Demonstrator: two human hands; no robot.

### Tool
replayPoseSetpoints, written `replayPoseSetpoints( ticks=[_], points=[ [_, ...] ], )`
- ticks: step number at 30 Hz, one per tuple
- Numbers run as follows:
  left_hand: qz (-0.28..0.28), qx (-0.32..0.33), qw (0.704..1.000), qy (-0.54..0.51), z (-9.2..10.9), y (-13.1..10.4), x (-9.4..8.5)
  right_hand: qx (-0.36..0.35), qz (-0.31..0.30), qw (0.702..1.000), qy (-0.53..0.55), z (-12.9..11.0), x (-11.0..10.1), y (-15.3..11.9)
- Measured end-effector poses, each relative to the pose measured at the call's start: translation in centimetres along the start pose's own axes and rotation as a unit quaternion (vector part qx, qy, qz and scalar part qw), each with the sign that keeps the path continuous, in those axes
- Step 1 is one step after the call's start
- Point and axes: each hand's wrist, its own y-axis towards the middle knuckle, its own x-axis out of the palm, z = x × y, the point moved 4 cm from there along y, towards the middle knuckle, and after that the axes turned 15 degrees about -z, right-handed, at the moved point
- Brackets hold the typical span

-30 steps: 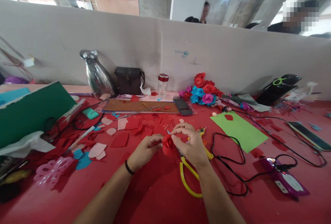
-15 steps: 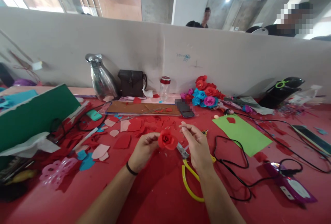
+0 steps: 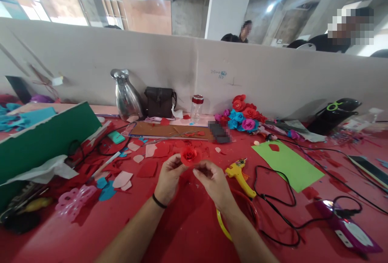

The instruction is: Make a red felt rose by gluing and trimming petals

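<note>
A red paper rose [image 3: 189, 156] is held up over the red table, its spiral centre facing me. My left hand [image 3: 170, 176], with a black band at the wrist, pinches it from the left and below. From the lower right, my right hand [image 3: 211, 180] has thumb and fingertips closed on the rose's outer petal edge. Right of that hand lies a yellow glue gun [image 3: 241, 176]. Under my right forearm shows a yellow handle [image 3: 223, 225] of the pliers; their jaws are hidden. Loose red petals [image 3: 148, 169] lie beyond my left hand.
Along the back stand a steel jug [image 3: 126, 97], a dark bag [image 3: 159, 102], a glass jar [image 3: 197, 109] and a bunch of paper roses [image 3: 244, 115]. Black cables [image 3: 277, 210] loop at right beside a green sheet [image 3: 286, 164] and a purple power strip [image 3: 348, 228].
My right hand has moved left and down to the rose and now touches its petal. The glue gun has come into sight behind it. The view has shifted slightly.
</note>
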Motion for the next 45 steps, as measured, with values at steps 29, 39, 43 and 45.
replayPoseSetpoints(
  ticks=[29, 39, 43, 45],
  points=[
    [-0.024, -0.113, 0.992, -0.052, 0.0, -0.2, 0.2, -0.022, 0.005, 0.978, -0.206, -0.3, 0.4, -0.1],
    [-0.038, -0.129, 0.990, -0.048, -0.2, -0.3, 0.1, -0.011, -0.026, 0.983, -0.183, 0.2, 0.6, 0.1],
    [-0.021, -0.096, 0.995, -0.015, 0.0, -0.2, -0.2, -0.005, -0.002, 0.983, -0.184, 0.4, 0.3, 0.1],
    [-0.019, -0.066, 0.998, 0.007, 0.3, -0.1, -0.3, -0.009, 0.039, 0.982, -0.186, 0.3, 0.0, 0.0]
  ],
)
